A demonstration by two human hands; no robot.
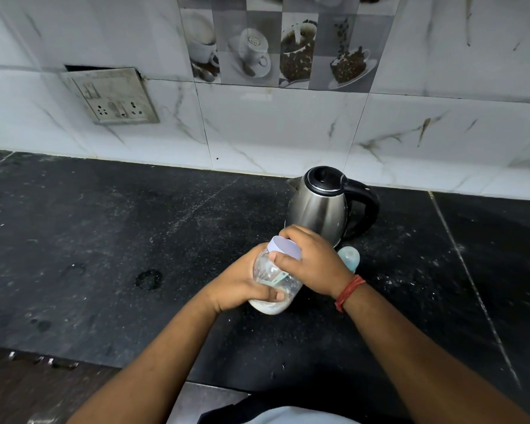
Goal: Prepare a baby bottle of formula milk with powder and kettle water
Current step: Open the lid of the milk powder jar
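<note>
Soft, even indoor light fills the scene, with no harsh shadows. The white marble-look wall tiles (288, 123) are bright and slightly washed out, while the black stone countertop (104, 240) stays dark and shows only a dull sheen. The steel kettle (317, 206) carries gentle vertical highlights. Wide-angle distortion bends the tile lines and counter edge towards the borders. Focus is fair in the centre and softer at the corners.
</note>
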